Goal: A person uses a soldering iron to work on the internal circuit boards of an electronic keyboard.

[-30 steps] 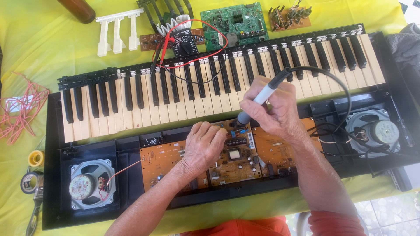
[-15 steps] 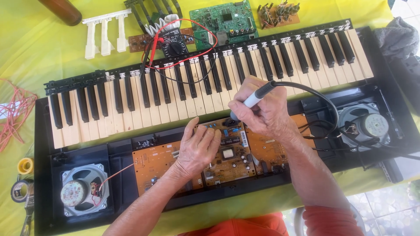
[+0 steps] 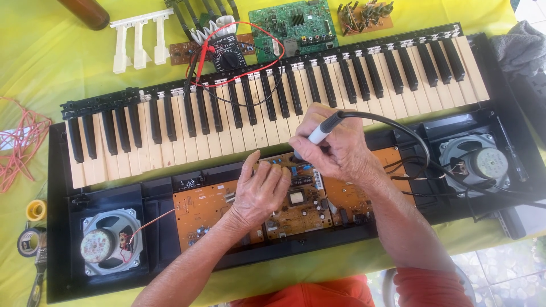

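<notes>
orange board (image 3: 296, 204): your right hand (image 3: 341, 153), gripping the iron (image 3: 318, 135), has dropped onto it; left hand (image 3: 261, 190) stays flat, fingers curled, beside the tip.

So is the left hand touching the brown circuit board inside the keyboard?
Touching. The head view shows the left hand resting flat on the brown circuit board, fingers pressed on its upper edge.
</notes>
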